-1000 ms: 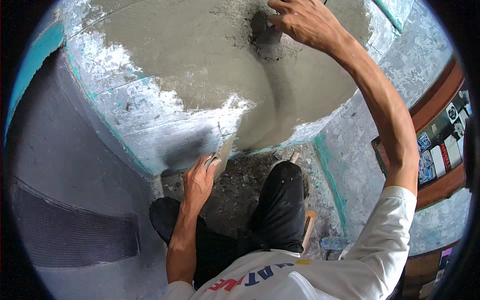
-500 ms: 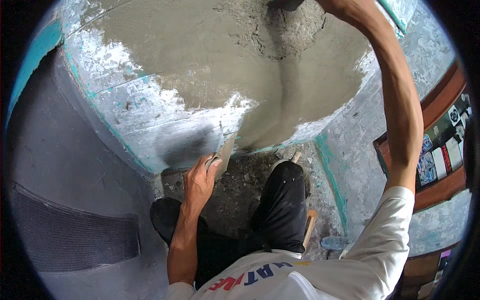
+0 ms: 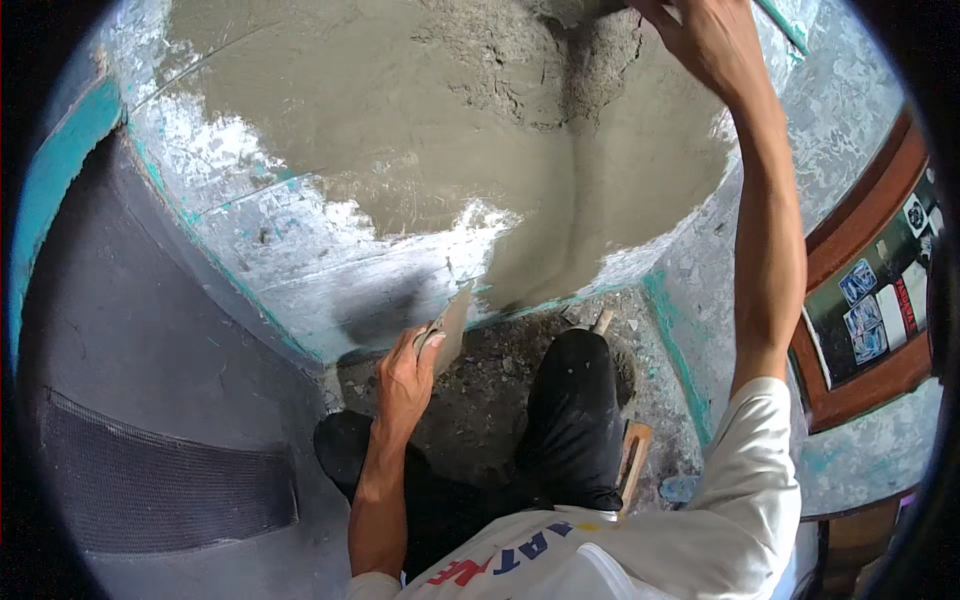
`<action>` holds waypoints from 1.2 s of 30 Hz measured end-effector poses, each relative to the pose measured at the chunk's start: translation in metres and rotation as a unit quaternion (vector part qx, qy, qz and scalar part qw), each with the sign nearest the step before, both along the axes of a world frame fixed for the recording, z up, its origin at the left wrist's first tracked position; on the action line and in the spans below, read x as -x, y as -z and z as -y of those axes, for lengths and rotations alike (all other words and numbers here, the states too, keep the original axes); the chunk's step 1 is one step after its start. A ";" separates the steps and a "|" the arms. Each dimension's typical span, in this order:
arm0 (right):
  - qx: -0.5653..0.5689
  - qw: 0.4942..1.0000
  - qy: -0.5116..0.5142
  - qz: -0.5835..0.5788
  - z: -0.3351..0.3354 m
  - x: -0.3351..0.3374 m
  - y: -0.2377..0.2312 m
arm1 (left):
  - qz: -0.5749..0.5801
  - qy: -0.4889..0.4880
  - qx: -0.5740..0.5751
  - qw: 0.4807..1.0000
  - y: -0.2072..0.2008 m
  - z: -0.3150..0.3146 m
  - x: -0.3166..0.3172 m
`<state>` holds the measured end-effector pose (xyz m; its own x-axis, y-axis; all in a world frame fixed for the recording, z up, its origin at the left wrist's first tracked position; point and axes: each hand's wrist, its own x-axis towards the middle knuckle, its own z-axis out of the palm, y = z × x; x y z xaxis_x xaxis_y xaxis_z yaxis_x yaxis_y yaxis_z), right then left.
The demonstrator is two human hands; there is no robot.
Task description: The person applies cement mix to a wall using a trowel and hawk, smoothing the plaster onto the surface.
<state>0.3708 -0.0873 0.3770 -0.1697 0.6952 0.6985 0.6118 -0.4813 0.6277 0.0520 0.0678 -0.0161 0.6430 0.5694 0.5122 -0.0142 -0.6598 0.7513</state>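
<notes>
Plaster (image 3: 480, 130) coats the wall up ahead, right hand (image 3: 705, 40) raised against its rough top patch, grip unclear, while left hand (image 3: 405, 375), far lower, clasps a trowel (image 3: 452, 325).

Right hand (image 3: 712, 40) fingers beyond top edge

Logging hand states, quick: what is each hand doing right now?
Left hand: closed, holding a trowel.
Right hand: raised at the wet plaster; its grip cannot be told.
</notes>
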 end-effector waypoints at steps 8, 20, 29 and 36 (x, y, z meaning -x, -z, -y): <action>-0.170 0.915 -0.162 -0.327 0.005 -0.021 0.207 | -0.024 -0.020 -0.007 0.999 0.004 -0.004 0.002; -0.209 0.917 -0.159 -0.299 -0.060 -0.041 0.264 | -0.082 -0.038 0.006 0.996 0.024 -0.006 -0.016; -0.211 0.915 -0.147 -0.311 -0.037 -0.056 0.291 | -0.124 -0.057 0.000 0.991 0.027 -0.004 -0.018; -0.280 0.872 -0.158 -0.370 -0.015 -0.028 0.298 | -0.084 -0.034 0.030 0.995 0.022 -0.004 -0.013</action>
